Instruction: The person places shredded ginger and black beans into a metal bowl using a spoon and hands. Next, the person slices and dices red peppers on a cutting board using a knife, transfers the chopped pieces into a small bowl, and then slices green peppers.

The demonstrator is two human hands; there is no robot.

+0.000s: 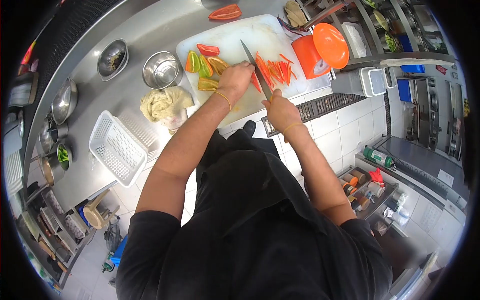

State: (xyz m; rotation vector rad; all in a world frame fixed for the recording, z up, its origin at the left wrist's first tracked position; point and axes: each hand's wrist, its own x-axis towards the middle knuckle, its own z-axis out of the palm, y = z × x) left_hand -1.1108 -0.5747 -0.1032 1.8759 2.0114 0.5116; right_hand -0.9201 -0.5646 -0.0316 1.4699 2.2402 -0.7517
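My right hand (283,112) is wrapped round the handle of a kitchen knife (248,53), whose long blade points away across the white cutting board (235,31). Close to the blade's left side, my left hand (237,79) has its fingers curled down on a red pepper piece (255,82), mostly hidden by the hand and knife. Thin red pepper strips (280,71) lie in a loose pile right of the blade. On the board's left are a red pepper piece (208,50), a green pepper piece (205,67) and several yellowish ones (218,65).
Left of the board stand a steel bowl (161,71), a crumpled cloth (165,104) and a white perforated basket (118,149). An orange kitchen scale (311,56) stands at the board's right edge. Another red pepper piece (225,12) lies beyond the board.
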